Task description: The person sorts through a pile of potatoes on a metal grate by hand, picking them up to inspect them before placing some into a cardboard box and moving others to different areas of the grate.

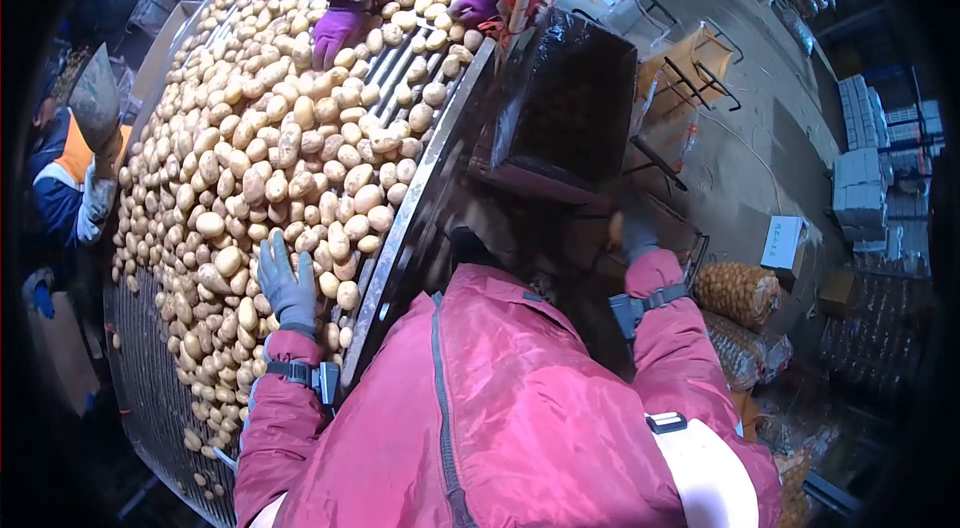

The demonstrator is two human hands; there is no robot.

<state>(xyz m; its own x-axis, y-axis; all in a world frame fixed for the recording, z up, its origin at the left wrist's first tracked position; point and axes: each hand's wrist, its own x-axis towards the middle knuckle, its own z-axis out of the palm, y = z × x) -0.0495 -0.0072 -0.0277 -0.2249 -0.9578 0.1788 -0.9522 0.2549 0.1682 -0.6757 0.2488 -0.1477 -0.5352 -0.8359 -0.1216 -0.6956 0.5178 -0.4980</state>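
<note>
My left hand [285,283], in a grey-blue glove, lies with its fingers spread on the potatoes [270,148] that cover the roller conveyor [415,193]. It rests on them near the conveyor's right rail and grips none. My right hand [632,231], in a dark glove, is off to the right in shadow, just below a dark open bin [570,108]. A pale rounded thing shows at its fingers, but it is too dark to tell whether the hand holds it. Both of my sleeves are red.
Another person's purple-gloved hands [335,28] [475,3] work the potatoes at the far end. A person in blue and orange [70,168] stands across the conveyor on the left. Mesh sacks of potatoes [740,293] lie at the right, with stacked boxes [860,178] beyond.
</note>
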